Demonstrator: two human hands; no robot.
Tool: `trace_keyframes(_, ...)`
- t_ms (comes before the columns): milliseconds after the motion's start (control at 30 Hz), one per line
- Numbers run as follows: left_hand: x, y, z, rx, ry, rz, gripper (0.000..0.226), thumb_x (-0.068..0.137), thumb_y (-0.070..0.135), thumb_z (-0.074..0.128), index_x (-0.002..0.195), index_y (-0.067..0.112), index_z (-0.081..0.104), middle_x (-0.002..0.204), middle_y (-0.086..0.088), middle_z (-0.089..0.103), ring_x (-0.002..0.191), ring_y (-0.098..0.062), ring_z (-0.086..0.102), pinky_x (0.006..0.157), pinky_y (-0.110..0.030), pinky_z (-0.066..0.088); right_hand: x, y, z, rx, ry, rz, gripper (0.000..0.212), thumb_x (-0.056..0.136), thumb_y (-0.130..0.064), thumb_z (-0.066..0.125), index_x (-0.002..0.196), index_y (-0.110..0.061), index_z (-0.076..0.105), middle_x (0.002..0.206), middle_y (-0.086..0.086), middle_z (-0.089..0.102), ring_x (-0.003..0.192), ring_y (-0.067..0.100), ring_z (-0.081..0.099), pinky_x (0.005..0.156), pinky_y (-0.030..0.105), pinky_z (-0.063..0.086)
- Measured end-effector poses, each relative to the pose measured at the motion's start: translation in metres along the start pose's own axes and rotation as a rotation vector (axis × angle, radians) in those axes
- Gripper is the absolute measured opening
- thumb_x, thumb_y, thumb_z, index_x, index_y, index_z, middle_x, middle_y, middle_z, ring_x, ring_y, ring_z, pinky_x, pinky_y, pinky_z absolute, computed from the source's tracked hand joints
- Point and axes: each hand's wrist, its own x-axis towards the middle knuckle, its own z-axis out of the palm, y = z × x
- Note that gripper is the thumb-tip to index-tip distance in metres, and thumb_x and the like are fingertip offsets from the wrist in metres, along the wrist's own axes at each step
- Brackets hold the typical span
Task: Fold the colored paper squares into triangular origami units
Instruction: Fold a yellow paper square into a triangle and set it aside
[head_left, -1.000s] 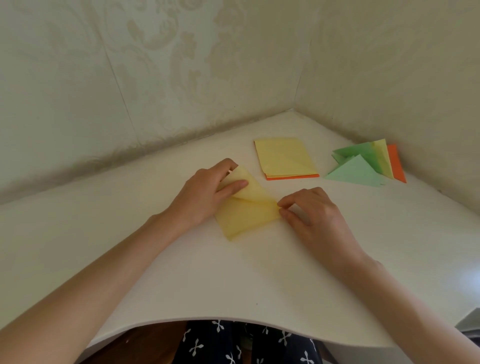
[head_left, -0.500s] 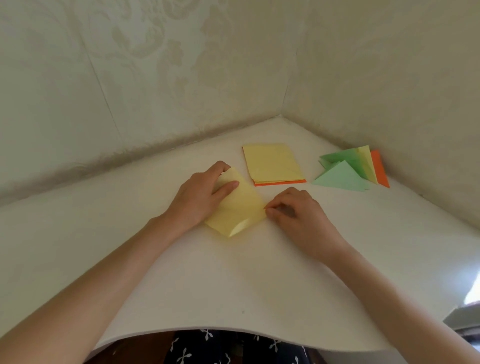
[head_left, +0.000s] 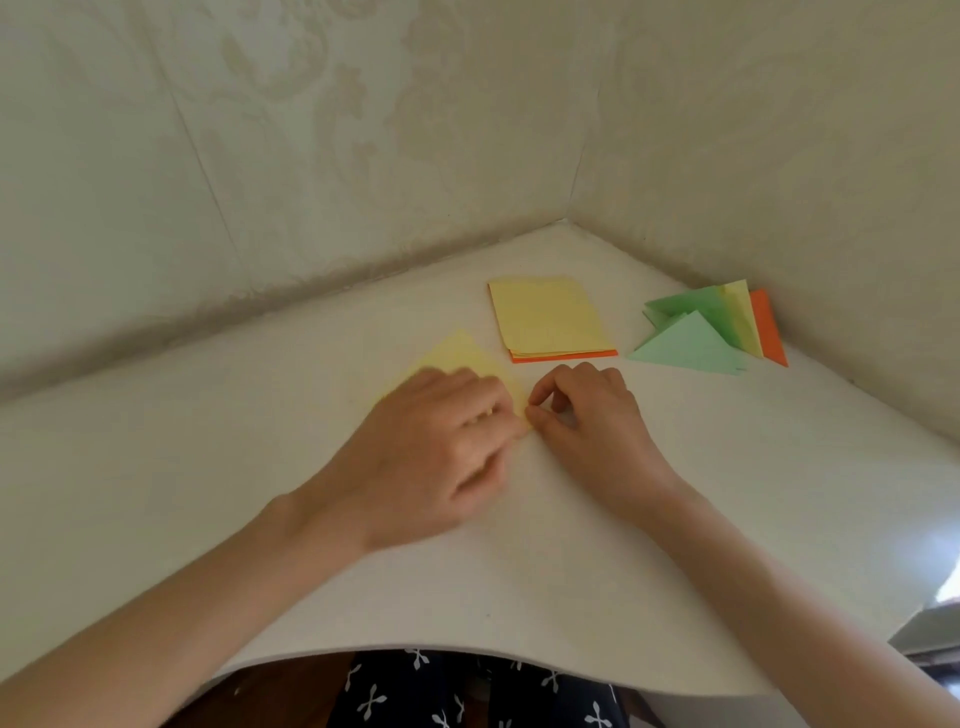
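Yellow paper (head_left: 457, 353) flat on surface (head_left: 571, 519), near stack of squares (head_left: 545, 317), mostly hidden under left hand (head_left: 441, 441). Best done by matching corners exactly before pressing crease flat. Left hand spread, palm down, pressing sheet. Right hand (head_left: 582, 415) curled, thumb and forefinger pinched on paper's near corner. Finished triangles (head_left: 701, 338) well apart at right.

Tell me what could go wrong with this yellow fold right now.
The left hand covers most of the yellow sheet, so the corners may be misaligned unseen. The right hand pins only one corner with its fingers; the sheet might pivot and crease crooked. A wide sweep could nudge the paper stack just beyond.
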Motion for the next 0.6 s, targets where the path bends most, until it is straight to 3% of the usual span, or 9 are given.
trace_keyframes(67, -0.007, 0.009, 0.004, -0.026, -0.177, -0.086, 0.038, 0.094, 0.038, 0.04, 0.105, 0.013, 0.066, 0.095, 0.001, 0.058, 0.082, -0.017, 0.052, 0.072, -0.029, 0.036, 0.0, 0.0, 0.0, -0.004, -0.003, -0.003, 0.012, 0.092, -0.029, 0.054, 0.099, -0.021, 0.059, 0.09, -0.005, 0.049, 0.093, 0.017, 0.039, 0.079, 0.03, 0.031)
trace_keyframes(167, -0.012, 0.01, 0.017, 0.057, -0.315, -0.197, 0.058, 0.095, 0.054, 0.027, 0.118, 0.015, 0.063, 0.098, 0.003, 0.054, 0.086, -0.016, 0.051, 0.075, -0.031, 0.043, 0.0, 0.002, 0.0, 0.0, -0.02, 0.01, 0.014, 0.092, -0.032, 0.055, 0.102, -0.023, 0.059, 0.093, -0.006, 0.047, 0.096, 0.016, 0.038, 0.08, 0.028, 0.03)
trace_keyframes(367, -0.026, 0.008, 0.006, 0.167, -0.319, -0.149, 0.056, 0.095, 0.051, 0.028, 0.113, 0.017, 0.068, 0.102, 0.003, 0.06, 0.091, -0.018, 0.055, 0.078, -0.033, 0.034, 0.002, 0.006, -0.003, 0.009, -0.081, 0.049, 0.039, 0.092, -0.036, 0.054, 0.13, -0.03, 0.048, 0.116, -0.003, 0.043, 0.112, 0.019, 0.032, 0.099, 0.032, 0.029)
trace_keyframes(467, -0.048, 0.004, -0.01, 0.211, -0.319, -0.115, 0.055, 0.098, 0.05, 0.027, 0.116, 0.017, 0.068, 0.105, 0.002, 0.062, 0.095, -0.018, 0.056, 0.08, -0.033, 0.035, 0.001, 0.006, -0.004, 0.033, -0.101, 0.003, 0.036, 0.094, -0.032, 0.053, 0.13, -0.034, 0.051, 0.118, -0.004, 0.042, 0.114, 0.016, 0.03, 0.1, 0.027, 0.024)
trace_keyframes(600, -0.063, 0.002, -0.02, 0.207, -0.356, -0.118, 0.058, 0.1, 0.05, 0.021, 0.121, 0.018, 0.065, 0.109, 0.002, 0.063, 0.098, -0.017, 0.054, 0.084, -0.032, 0.035, 0.001, 0.008, -0.003, 0.02, -0.015, -0.132, 0.03, 0.09, -0.019, 0.061, 0.119, -0.025, 0.059, 0.117, -0.002, 0.049, 0.114, 0.019, 0.036, 0.101, 0.029, 0.027)
